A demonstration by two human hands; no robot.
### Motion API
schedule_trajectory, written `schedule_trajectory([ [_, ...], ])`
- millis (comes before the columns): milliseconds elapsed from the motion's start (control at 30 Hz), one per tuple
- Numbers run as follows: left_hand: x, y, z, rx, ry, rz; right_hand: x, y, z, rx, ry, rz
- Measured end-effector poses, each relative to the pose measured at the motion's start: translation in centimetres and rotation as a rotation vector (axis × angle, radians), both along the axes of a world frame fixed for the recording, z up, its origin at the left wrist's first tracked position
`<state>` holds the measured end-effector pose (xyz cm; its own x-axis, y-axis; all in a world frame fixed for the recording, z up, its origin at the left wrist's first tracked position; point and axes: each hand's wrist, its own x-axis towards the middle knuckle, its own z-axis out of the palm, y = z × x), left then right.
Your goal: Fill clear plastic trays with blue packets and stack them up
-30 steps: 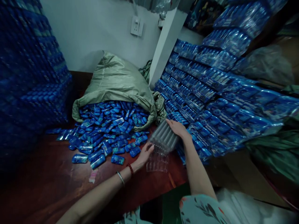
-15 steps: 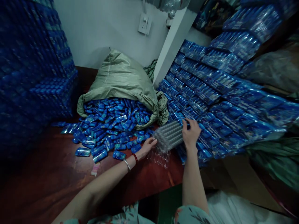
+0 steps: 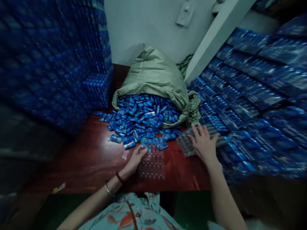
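Note:
My left hand (image 3: 134,159), wearing a red bead bracelet and a silver bangle, has its thumb and fingers pinched at the upper left edge of a clear plastic tray (image 3: 153,166). That tray, with rows of small moulded pockets, lies on the dark red tabletop (image 3: 96,163). Further right, my right hand (image 3: 203,143) rests with fingers spread over a stack of the same clear plastic trays (image 3: 186,144). Just beyond the single tray, loose blue packets (image 3: 141,123) spill from an olive woven sack (image 3: 155,75).
Tall stacks of blue packs (image 3: 72,64) stand at the left. Film-wrapped blue packs (image 3: 249,105) are piled at the right, close to my right hand. A white post (image 3: 218,40) rises behind the sack. A pink scrap (image 3: 125,155) lies on the table.
One clear tray is now apart from the stack, flat on the table in front of me. The stack is down at the right under my right hand. The view has swung left.

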<state>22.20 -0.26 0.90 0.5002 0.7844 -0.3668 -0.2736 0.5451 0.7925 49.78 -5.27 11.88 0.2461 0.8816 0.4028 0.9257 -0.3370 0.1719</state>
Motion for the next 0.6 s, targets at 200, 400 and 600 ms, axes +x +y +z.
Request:
schedule_trajectory([
  [200, -10.2, -0.6, -2.0, 0.010, 0.153, 0.392, -11.9, 0.8, -4.3, 0.251, 0.507, 0.418],
  [400, -16.2, -4.5, -3.1, 0.205, 0.545, 0.465, -20.9, 3.0, -11.0, -0.022, 0.647, 0.422],
  [600, -18.8, -3.9, -0.1, 0.781, 1.133, 0.168, -21.3, 9.9, -12.9, -0.205, 0.398, 0.373],
])
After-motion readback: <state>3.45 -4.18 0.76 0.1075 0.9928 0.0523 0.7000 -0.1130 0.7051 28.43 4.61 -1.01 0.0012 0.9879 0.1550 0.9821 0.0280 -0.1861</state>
